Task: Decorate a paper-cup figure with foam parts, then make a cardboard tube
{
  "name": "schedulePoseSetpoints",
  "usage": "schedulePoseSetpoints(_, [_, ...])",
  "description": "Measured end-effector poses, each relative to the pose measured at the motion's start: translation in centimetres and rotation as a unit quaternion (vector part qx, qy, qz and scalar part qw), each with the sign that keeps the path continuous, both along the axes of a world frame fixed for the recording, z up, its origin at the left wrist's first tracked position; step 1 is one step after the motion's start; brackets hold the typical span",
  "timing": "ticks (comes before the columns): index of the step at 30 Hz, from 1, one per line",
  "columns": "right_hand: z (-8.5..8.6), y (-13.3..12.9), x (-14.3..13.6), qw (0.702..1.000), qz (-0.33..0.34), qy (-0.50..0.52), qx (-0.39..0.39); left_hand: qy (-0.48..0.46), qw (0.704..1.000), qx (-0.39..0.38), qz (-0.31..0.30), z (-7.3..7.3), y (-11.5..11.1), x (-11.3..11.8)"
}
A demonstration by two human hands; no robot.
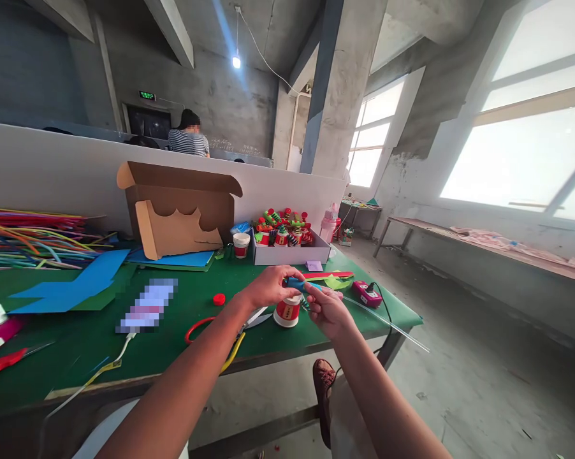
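Observation:
Both hands meet above the front edge of the green table. My left hand (272, 287) is closed on one end of a small blue piece (294, 284), which looks like paper or film. My right hand (329, 309) pinches the other end of it, fingers bent. A long clear thin rod (387, 322) sticks out to the right from beside my right hand; what grips it is hidden. Just below the hands stands a red and white paper cup (286, 312), with a dark green coiled strip (305, 303) at its right side.
Scissors (256, 320), yellow-handled pliers (233, 354) and a red cap (218, 299) lie left of the cup. Behind are a white box (291, 255) of decorated cups and cardboard (182, 191). A pink socket block (366, 294) sits right; colored strips (34, 239) lie far left.

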State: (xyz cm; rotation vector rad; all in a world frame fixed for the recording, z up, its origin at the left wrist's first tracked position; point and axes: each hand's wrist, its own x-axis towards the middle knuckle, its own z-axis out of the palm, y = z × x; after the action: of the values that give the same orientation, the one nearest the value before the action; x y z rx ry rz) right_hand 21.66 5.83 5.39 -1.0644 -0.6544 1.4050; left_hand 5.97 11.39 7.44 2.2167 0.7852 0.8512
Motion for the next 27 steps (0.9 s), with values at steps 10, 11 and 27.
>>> schedulePoseSetpoints(10, [-0.04, -0.02, -0.01, 1.000, -0.010, -0.003, -0.006, -0.012, 1.000, 0.011, -0.012, -0.22, 0.07, -0.01])
schedulePoseSetpoints(11, [-0.06, -0.01, -0.04, 1.000, -0.010, -0.002, -0.006, -0.013, 1.000, 0.007, -0.013, -0.25, 0.10, -0.01])
schedulePoseSetpoints(27, [-0.10, 0.31, -0.05, 1.000, -0.008, 0.012, -0.016, 0.006, 1.000, 0.023, -0.003, -0.33, 0.25, -0.02])
